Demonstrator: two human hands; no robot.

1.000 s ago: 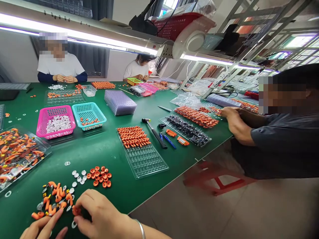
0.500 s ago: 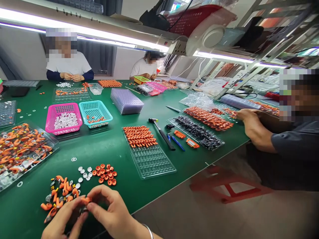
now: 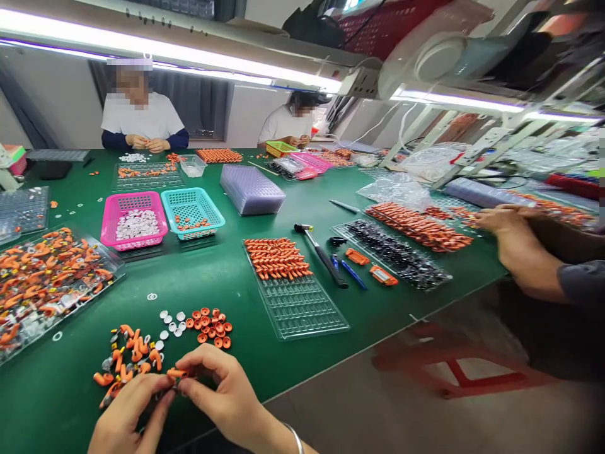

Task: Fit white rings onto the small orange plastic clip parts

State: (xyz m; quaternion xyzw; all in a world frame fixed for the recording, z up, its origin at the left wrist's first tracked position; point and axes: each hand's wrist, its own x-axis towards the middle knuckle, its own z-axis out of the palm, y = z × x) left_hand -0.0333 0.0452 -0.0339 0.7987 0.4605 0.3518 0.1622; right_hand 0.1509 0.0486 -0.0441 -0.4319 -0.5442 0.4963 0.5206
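Note:
At the table's near edge, my left hand (image 3: 137,413) and my right hand (image 3: 224,391) meet with fingertips pinched on a small orange earbud part (image 3: 176,373). A darker piece below it is mostly hidden by my fingers. Just beyond my left hand lies a loose pile of curved orange earbud parts (image 3: 137,345), some with black and yellow bits. White round caps (image 3: 172,326) and orange cup-shaped caps (image 3: 210,325) lie beyond my right hand.
A clear tray (image 3: 302,309) is partly filled with orange parts. Left stands a heaped tray (image 3: 111,255). Pink (image 3: 108,214) and turquoise (image 3: 218,217) baskets, a hammer (image 3: 326,258) and stacked trays (image 3: 253,189) lie farther back. Co-workers sit across and at right.
The whole view has shifted, so the table things sit farther right. Both my hands stay together on the orange part, with the fingers slightly moved.

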